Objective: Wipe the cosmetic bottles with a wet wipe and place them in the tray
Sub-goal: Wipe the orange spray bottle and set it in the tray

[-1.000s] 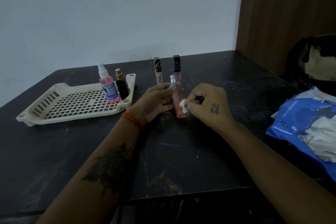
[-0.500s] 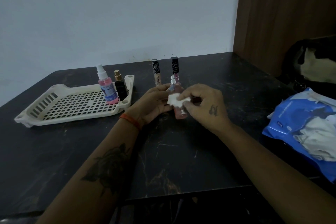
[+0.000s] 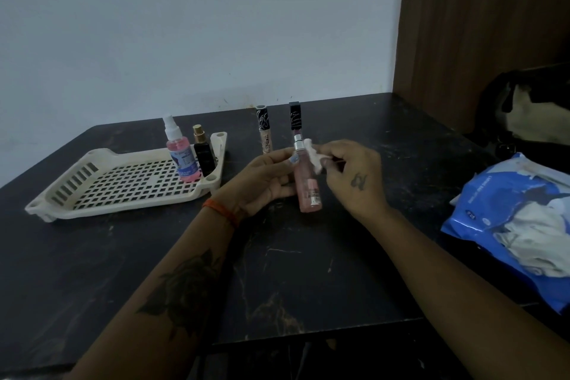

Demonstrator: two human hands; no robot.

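Our left hand (image 3: 268,177) grips the pink bottle (image 3: 305,185) upright over the table (image 3: 308,271); our right hand (image 3: 354,176) pinches the wipe (image 3: 314,157) at its neck. It is light, probably slick when wet, so we hold mid-body.

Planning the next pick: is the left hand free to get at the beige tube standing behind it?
Probably not yet: the left hand grips the pink bottle. The path to the beige tube looks unobstructed once it lets go.
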